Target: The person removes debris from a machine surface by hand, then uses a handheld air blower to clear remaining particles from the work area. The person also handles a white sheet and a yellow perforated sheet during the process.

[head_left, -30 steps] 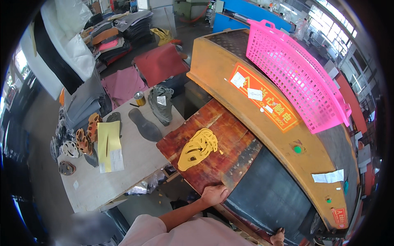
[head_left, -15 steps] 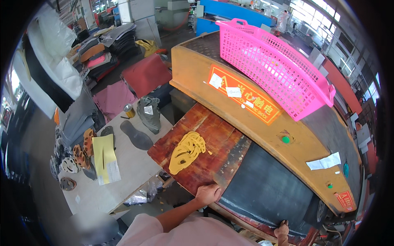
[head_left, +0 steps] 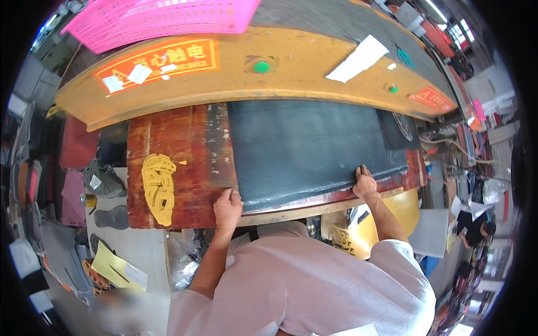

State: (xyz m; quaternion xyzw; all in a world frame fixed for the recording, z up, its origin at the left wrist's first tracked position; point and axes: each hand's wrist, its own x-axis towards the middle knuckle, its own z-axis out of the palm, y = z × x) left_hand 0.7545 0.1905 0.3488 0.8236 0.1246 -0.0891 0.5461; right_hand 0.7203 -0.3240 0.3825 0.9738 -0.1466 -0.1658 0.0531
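A dark, flat black sheet [head_left: 308, 148] lies on a worn red-brown board [head_left: 193, 185], partly under a yellow machine beam [head_left: 185, 92]. My left hand [head_left: 227, 210] is closed at the sheet's near left corner, knuckles up; what its fingertips grip is hidden. At the sheet's near edge, toward the right, my right hand [head_left: 365, 183] has its fingers over the sheet and appears to grip that edge. Left of the sheet, a yellow cut-out shoe-upper piece [head_left: 159, 190] with slots rests on the board. A small yellow scrap [head_left: 182, 163] lies beside it.
A pink plastic basket [head_left: 168, 22] stands on the beam, which carries green buttons [head_left: 261, 66] and a white paper [head_left: 358, 59]. To the left, a side table [head_left: 126, 241] bears a grey shoe [head_left: 103, 178], a sole [head_left: 112, 219] and a can [head_left: 87, 200]. Yellow sheet material [head_left: 400, 213] sits below the board's right side.
My view has swung to the right, so the sheet and my right hand now show fully. Both hands stay near the sheet's front edge. The yellow cut-out piece remains on the board.
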